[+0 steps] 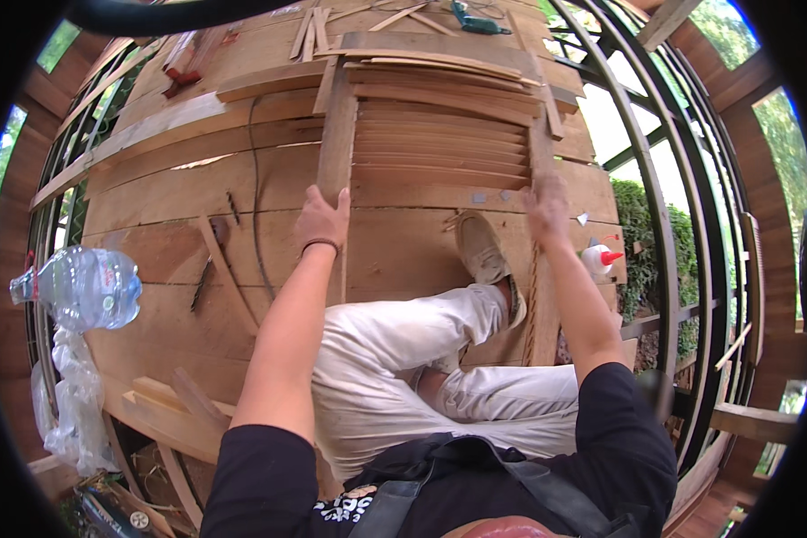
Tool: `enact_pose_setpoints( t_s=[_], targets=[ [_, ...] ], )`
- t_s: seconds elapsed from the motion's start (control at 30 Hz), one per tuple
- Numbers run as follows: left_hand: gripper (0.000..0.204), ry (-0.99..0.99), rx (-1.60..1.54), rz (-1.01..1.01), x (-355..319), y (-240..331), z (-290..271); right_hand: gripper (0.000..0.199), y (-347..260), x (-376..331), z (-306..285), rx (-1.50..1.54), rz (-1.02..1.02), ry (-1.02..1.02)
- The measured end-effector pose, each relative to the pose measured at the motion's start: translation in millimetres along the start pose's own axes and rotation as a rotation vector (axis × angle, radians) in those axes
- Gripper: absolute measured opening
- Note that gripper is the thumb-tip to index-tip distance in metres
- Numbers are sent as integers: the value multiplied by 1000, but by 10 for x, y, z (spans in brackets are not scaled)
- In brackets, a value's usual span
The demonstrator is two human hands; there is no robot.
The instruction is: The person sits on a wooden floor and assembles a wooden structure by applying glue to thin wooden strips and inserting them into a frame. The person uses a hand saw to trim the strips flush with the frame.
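We're seeing a matt, unpainted-looking wd. frame (336,134) w/ thin matt wd. slats (439,145) in it. Under the frame, we're noting rough, scuffed wd. planks (166,193). L of frame, a clear plastic bottle (90,289) is shining, v. glossy; below-L, a plastic bag (73,403) is crinkling. R of frame, we're spotting a smooth white plastic squeeze bottle (594,258) & dark, smooth metal-looking bars (656,170). Over frame's near end, matt cloth trousers (377,345) are creasing.

Floor: brown wooden planks (152,197), seams crossing the frame. Railing (720,287): dark metal bars, right side. Hedge (635,224): green, behind railing, right of centre. Timber (777,184): brown, far right. Foliage (726,34): sunlit, upper right. Light: daylight, brightest at right, upper half.
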State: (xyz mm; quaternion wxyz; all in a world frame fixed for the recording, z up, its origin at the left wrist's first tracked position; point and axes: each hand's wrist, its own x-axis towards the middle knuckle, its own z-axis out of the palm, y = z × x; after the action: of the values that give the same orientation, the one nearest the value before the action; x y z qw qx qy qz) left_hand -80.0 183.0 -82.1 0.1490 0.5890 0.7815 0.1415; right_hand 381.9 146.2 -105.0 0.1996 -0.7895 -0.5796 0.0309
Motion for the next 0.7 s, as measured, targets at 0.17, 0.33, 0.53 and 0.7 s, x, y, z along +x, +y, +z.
enact_pose_setpoints(
  t_s=[0.17, 0.33, 0.53, 0.7],
  targets=[
    [67, 24, -10, -19, 5, -37, -24, 92, -131, -314, 12, -26, 185, -31],
    [66, 32, -40, -19, 12, -92, -45, 93, -344, -849, -174, -136, 234, -120],
    [70, -47, -145, 5, 69, 1, 5, 90, -281, -889, -281, -39, 321, -42],
    [69, -150, -467, 210, 322, -797, 158, 78, -235, -856, -150, 186, 282, 89]
  ],
)
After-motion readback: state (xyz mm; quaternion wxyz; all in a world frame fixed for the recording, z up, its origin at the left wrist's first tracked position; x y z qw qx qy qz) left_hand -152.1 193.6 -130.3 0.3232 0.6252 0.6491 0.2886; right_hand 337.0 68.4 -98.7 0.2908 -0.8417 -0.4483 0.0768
